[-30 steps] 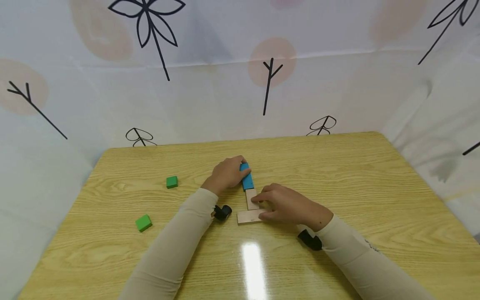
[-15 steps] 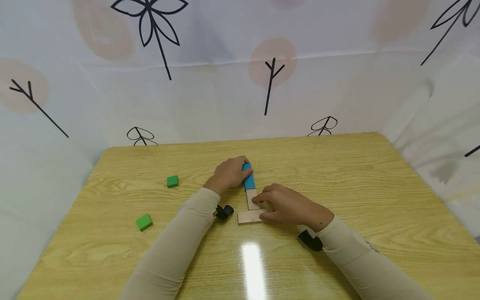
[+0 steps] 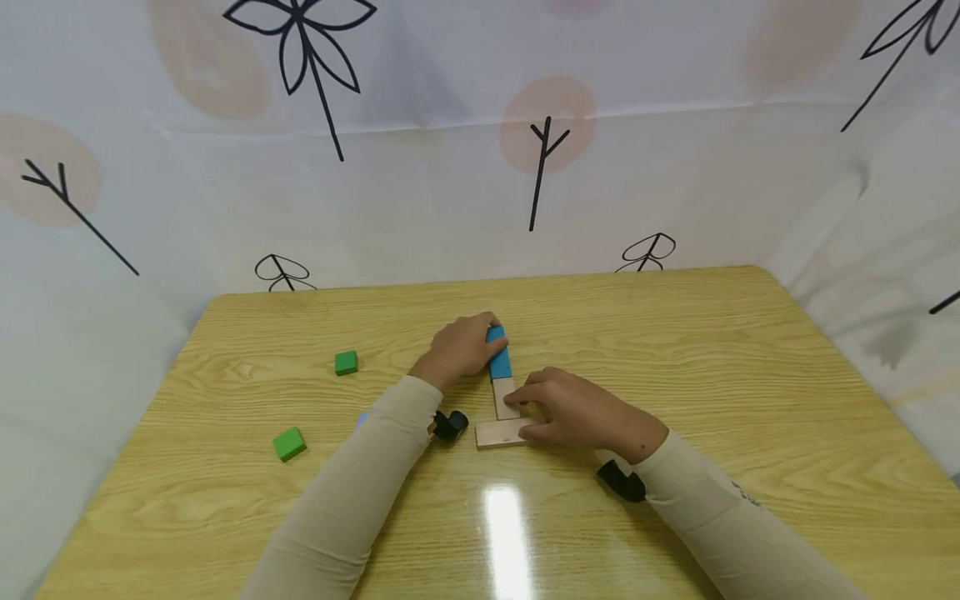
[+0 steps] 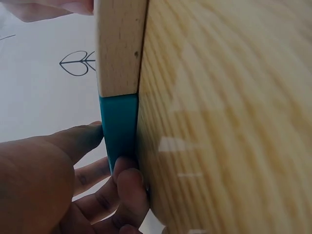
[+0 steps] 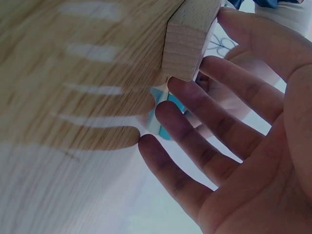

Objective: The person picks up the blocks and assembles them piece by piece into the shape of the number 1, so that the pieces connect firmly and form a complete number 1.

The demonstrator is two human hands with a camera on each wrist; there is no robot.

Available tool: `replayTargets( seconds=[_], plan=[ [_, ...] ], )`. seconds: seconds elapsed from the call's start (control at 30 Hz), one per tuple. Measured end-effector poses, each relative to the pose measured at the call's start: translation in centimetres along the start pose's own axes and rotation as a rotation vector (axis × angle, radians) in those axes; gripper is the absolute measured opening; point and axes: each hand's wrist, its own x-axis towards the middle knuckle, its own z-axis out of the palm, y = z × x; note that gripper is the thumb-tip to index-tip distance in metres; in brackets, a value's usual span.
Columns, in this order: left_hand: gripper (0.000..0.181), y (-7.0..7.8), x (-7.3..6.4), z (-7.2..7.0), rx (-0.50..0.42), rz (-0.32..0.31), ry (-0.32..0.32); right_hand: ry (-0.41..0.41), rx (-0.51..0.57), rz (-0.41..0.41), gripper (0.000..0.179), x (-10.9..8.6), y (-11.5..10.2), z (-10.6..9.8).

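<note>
A blue block (image 3: 499, 364) lies flat on the table, my left hand (image 3: 459, 346) gripping its far part with the thumb over the top. In the left wrist view, fingers (image 4: 131, 187) curl round its lower end. Its near end meets a plain wooden block (image 3: 503, 390) laid in line with it. Crosswise below these is a second plain wooden block (image 3: 497, 433), its right end hidden. My right hand (image 3: 581, 412) rests over both plain blocks, index fingertip on the middle one and thumb at the crosswise one. Its other fingers are loosely extended in the right wrist view.
Two green blocks, a farther one (image 3: 346, 363) and a nearer one (image 3: 289, 444), lie on the left of the wooden table (image 3: 712, 350). A sliver of a bluish-purple thing (image 3: 362, 419) shows beside the left sleeve. A patterned white cloth (image 3: 450, 200) hangs behind.
My left hand has shifted slightly right with the blue block, which lines up straighter with the middle wooden block. A bluish-purple sliver has come into view beside the left sleeve. The right hand stays put.
</note>
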Motion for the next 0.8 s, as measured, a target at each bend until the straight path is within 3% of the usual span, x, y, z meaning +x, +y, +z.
replayTargets(
  seconds=[0.3,0.53,0.8],
  plan=[
    [0.049,-0.6,-0.9,-0.6,0.006,-0.013,0.022,0.003,-0.002,-0.005,0.039,0.0,-0.1,0.1],
    [0.043,-1.2,-2.8,-1.5,-0.012,0.049,0.087,0.008,-0.007,0.011,0.039,0.0,-0.1,0.2],
    [0.039,-2.1,-5.3,-2.3,-0.009,0.065,0.120,0.005,-0.022,0.017,0.039,0.0,-0.1,0.2]
  ],
)
